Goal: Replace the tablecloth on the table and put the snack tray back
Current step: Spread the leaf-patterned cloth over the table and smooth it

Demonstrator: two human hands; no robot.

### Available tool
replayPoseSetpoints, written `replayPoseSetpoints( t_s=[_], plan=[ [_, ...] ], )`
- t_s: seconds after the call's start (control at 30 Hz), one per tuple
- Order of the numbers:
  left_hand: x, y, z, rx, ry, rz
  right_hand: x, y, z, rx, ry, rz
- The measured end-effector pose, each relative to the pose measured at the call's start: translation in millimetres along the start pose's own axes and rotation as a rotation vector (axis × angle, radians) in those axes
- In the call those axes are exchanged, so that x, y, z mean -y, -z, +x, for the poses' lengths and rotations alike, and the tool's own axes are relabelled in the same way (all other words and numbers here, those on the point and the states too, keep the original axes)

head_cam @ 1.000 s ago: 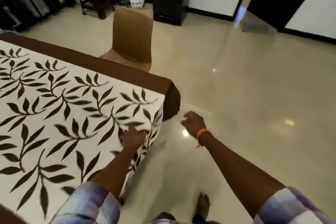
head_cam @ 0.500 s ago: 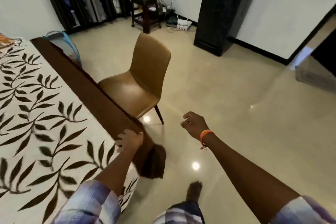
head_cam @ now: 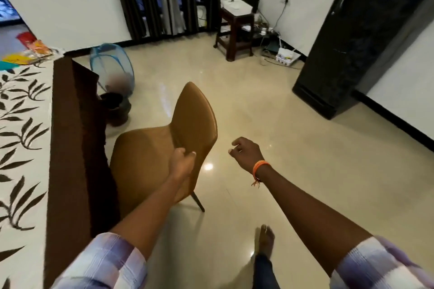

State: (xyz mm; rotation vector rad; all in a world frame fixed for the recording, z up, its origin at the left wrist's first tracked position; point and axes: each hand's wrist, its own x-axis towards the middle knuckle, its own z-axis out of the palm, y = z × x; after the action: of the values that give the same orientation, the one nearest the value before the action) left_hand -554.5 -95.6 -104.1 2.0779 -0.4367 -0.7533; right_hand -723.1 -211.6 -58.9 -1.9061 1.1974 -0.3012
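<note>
Gripping the tan chair [head_cam: 164,148] with the left hand [head_cam: 182,163], right hand [head_cam: 246,151] loosely curled and empty; leaf-print tablecloth [head_cam: 21,124] is laid, snack tray unseen, likely still to return.

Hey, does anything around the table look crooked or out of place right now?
The brown chair sits angled, side-on to the table, with the left hand gripping its backrest. The leaf-print tablecloth lies flat. Nothing looks spilled or damaged.

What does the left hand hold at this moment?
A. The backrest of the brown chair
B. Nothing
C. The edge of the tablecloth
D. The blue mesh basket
A: the left hand grips the side edge of the brown chair backrest, beside the table, while the right hand holds nothing.
</note>
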Motion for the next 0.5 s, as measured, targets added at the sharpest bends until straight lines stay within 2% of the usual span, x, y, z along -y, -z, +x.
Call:
replayPoseSetpoints(
  t_s=[0.1,0.27,0.37,0.5],
  plan=[
    [-69.6,-39.2,55.7,-0.083,0.035,-0.009,-1.6,40.0,96.3,0.055,0.031,0.032],
    [-164.2,-63.7,138.4,-0.219,0.028,0.022,20.8,91.6,235.1,0.184,0.121,-0.021],
    [-199.5,-66.3,190.1,-0.302,0.048,0.015,44.7,103.8,307.7,0.224,0.165,0.003],
    [-231.7,-62.9,274.7,-0.419,0.085,-0.127,78.7,97.9,415.6,0.314,0.230,0.032]
  ],
)
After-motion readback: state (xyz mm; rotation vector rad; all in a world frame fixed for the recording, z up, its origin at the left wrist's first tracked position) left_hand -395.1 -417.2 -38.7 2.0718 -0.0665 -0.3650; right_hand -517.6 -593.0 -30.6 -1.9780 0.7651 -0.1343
